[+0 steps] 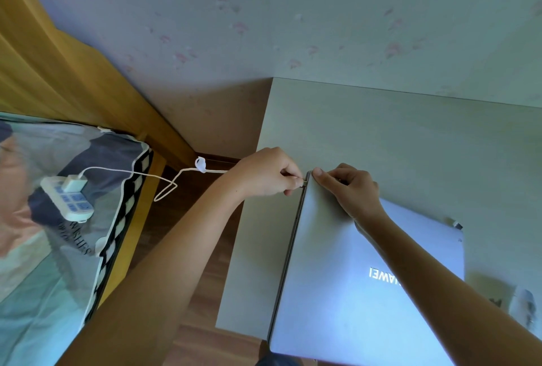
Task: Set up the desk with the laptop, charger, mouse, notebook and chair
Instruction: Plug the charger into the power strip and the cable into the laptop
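**Charger plug held at the laptop's far left corner**

The closed grey laptop (352, 277) lies on the pale desk (396, 136), lid up, its left edge running toward the person from just under both hands. At the far corner of that edge the left hand (264, 173) has its fingers curled, pinching the small plug (303, 182) of the white charger cable (164, 186) right against the laptop's side. Whether the plug is seated in the port cannot be told. The right hand (349, 189) rests on the lid just across the corner, thumb tip at the edge, fingers bent and pressing down on the lid; it grips nothing.

From behind the left hand the cable runs leftward, with a fastening tie (201, 164) around it, and loops over the gap above the wooden floor (205, 277). It ends at a white charger brick (74, 183) plugged into a power strip (66, 200), which lies on the bed (44, 277) well left of the left hand. A white sheet or notebook (434, 230) shows from beneath the laptop, just beyond the right forearm.
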Demonstrator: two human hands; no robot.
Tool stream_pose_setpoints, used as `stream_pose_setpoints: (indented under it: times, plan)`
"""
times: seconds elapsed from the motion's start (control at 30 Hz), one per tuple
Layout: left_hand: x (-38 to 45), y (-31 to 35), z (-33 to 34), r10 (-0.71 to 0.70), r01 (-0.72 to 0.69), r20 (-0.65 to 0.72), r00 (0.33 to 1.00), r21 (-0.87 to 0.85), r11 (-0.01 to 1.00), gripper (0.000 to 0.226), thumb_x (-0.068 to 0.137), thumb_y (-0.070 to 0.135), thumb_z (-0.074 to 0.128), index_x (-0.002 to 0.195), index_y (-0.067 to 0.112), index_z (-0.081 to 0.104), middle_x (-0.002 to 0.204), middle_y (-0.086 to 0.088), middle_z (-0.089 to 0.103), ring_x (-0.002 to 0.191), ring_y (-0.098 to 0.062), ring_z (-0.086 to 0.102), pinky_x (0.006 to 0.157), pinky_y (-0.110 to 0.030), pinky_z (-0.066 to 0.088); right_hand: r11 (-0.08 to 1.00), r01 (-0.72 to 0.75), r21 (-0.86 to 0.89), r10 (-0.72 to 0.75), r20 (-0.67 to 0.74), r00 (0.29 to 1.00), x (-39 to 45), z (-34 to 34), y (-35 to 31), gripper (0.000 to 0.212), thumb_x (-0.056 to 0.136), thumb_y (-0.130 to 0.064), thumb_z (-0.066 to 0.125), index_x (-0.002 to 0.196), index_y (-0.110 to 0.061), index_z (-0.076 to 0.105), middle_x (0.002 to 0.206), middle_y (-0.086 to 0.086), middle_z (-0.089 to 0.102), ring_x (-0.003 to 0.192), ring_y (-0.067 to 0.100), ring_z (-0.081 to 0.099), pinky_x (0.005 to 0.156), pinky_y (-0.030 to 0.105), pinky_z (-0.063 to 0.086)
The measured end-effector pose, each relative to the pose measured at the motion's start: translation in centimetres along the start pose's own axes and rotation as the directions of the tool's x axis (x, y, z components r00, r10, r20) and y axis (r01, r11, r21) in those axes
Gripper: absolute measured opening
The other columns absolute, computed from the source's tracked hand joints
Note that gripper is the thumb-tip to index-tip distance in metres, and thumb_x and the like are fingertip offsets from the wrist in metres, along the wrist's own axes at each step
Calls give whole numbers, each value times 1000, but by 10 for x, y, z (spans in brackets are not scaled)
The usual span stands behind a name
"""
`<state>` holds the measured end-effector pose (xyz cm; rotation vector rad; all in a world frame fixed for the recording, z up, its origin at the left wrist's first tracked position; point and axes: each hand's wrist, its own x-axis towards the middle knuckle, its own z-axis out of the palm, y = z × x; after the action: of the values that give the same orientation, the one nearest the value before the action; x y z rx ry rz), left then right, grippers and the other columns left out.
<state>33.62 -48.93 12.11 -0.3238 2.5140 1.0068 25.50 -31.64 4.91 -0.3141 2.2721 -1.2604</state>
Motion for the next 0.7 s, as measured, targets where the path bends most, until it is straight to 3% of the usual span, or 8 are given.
stream_pose_setpoints:
  times: [0.17,0.37,0.47,0.6,0.7]
  plan:
    - [-2,-4,0,-11,12,65,998,-13,1000,30,92,25,59,64,27,69,76,6,73,87,-19,68,89,-47,51,998,23,-64,-22,8,1000,-3,5,0,34,68,-72,61,63,-40,67,63,-24,54,62,-5,51,91,42,38]
    - [-2,-8,13,10,-16,-46,999,-130,991,32,95,32,54,67,25,67,86,-3,73,90,-28,65,88,-47,50,1000,-9,-1,9,-10,1000,-1,-2,-1,49,61,-76,60,65,-29,70,66,-14,55,66,3,53,89,43,39]
    - [3,-6,11,47,-55,-45,998,-187,981,30,96,31,53,76,16,70,80,-7,69,82,-27,63,77,-36,47,998,-14,68,14,0,1000,-1,-11,-5,52,59,-74,64,62,-23,70,67,-8,53,69,15,53,76,39,36]
    - [4,1,10,83,-81,-7,997,-314,946,25,98,24,51,97,9,71,75,12,65,71,-3,57,70,-15,40,980,7,201,-10,12,1000,-3,-28,-14,49,62,-66,69,57,-17,68,67,-4,49,65,15,48,66,35,32]
    - [3,8,7,117,-123,-39,992,-345,931,25,97,23,53,87,7,70,64,16,60,55,3,45,57,-11,34,963,36,266,-48,38,998,-4,-36,-19,42,70,-54,71,52,-18,64,66,-4,45,59,12,43,59,29,29]
